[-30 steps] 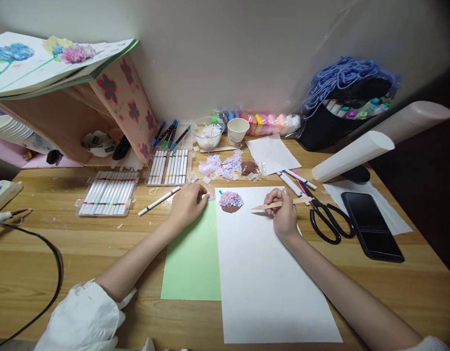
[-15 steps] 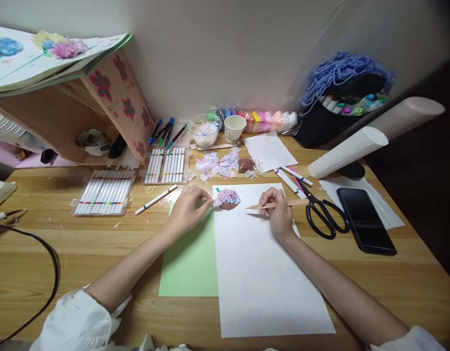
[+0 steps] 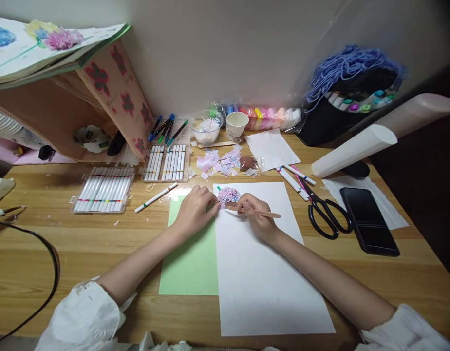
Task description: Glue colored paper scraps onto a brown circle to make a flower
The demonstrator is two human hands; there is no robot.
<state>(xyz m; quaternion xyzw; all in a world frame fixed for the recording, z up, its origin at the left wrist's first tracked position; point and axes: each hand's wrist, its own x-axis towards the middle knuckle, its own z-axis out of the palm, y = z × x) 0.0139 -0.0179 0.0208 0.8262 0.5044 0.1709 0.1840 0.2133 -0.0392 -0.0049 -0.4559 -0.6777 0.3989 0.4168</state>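
Observation:
A white sheet of paper (image 3: 265, 278) lies partly over a green sheet (image 3: 190, 265). Near its top left sits a fluffy pink-purple cluster of paper bits (image 3: 229, 194) over a brown patch. My left hand (image 3: 197, 207) is beside the cluster, thumb and finger pinching a small paper scrap (image 3: 222, 205). A thin wooden craft stick (image 3: 265, 213) is gripped in my right hand (image 3: 257, 217); its tip is at the scrap by the brown patch. My right fingers partly cover that patch.
Pastel paper scraps (image 3: 221, 162), a brown lump in clear wrap (image 3: 248, 163), a paper cup (image 3: 236, 126) and a bowl of scraps (image 3: 206, 129) stand behind. Marker cases (image 3: 104, 190) lie left. Black-handled scissors (image 3: 325, 212) and a phone (image 3: 369, 222) lie right.
My right hand has moved left with the craft stick, bringing its tip to the paper scrap at my left fingertips. My left hand has shifted slightly right.

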